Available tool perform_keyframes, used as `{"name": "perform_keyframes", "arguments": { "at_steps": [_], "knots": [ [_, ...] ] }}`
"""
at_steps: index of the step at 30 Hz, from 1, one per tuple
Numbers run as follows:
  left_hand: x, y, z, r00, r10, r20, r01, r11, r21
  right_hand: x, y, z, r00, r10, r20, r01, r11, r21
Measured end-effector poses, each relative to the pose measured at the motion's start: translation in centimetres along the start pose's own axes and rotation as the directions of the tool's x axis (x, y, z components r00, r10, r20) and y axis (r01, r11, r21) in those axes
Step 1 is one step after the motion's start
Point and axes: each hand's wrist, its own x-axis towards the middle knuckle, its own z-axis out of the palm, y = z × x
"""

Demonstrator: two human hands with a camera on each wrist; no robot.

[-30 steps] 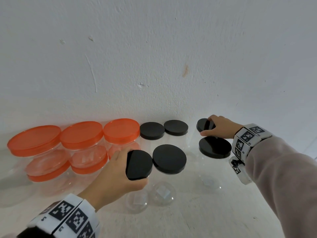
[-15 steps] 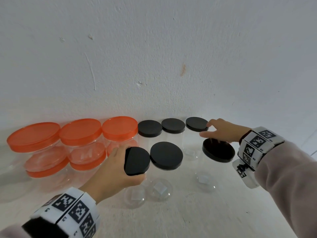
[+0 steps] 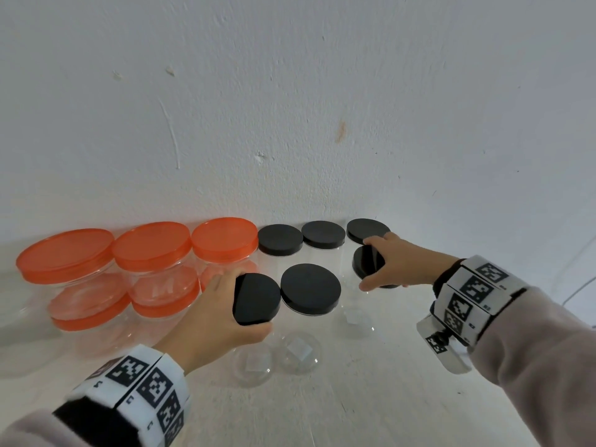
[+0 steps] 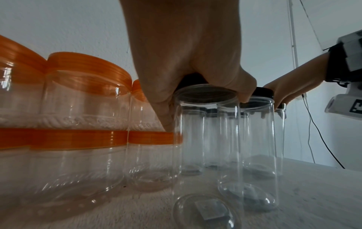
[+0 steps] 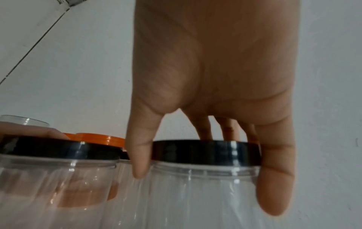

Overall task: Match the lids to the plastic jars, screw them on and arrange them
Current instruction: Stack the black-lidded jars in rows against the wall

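Clear tall jars with black lids stand in two rows by the wall. My left hand point(image 3: 222, 304) grips the black lid point(image 3: 258, 298) of the front left jar point(image 4: 205, 139), fingers curled over its rim. My right hand point(image 3: 396, 262) grips the black lid point(image 3: 366, 262) of the front right jar point(image 5: 205, 193), thumb and fingers point(image 5: 274, 178) round its edge. Between them stands a lidded jar with a black lid point(image 3: 310, 288). Three more black-lidded jars point(image 3: 323, 234) line the back.
Wide clear jars with orange lids point(image 3: 151, 243) are stacked two high at the left against the white wall point(image 3: 290, 108). A cable point(image 4: 321, 139) hangs at the far right. Pale tabletop point(image 3: 354, 398) lies in front.
My right hand left the back right jar's lid and came forward onto the front right jar's lid. The left hand kept its grip on its lid.
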Motion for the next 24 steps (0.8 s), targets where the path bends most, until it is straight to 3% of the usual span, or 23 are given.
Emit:
{"name": "perform_keyframes", "arguments": {
  "at_steps": [7, 12, 19, 21, 24],
  "knots": [
    [0.1, -0.1, 0.1, 1.000, -0.001, -0.002, 0.001, 1.000, 0.019, 1.2, 0.6, 0.3, 0.985, 0.161, -0.068, -0.160, 0.987, 0.015],
    [-0.1, 0.0, 0.0, 1.000, 0.001, -0.001, -0.001, 1.000, 0.009, 1.4, 1.4, 0.0, 0.996, 0.021, -0.089, -0.004, 0.981, 0.193],
    [-0.1, 0.2, 0.1, 1.000, 0.009, -0.018, -0.009, 1.000, 0.012, 2.3, 1.0, 0.2, 0.995, -0.086, -0.051, 0.094, 0.979, 0.183],
    [-0.1, 0.2, 0.1, 1.000, 0.018, -0.023, -0.018, 1.000, 0.002, 2.8, 1.4, -0.7, 0.990, -0.036, -0.134, 0.066, 0.972, 0.227],
    [-0.1, 0.1, 0.2, 0.999, 0.019, -0.028, -0.020, 1.000, -0.021, 4.0, 2.5, -2.3, 0.933, 0.099, -0.346, 0.011, 0.953, 0.303]
  ]
}}
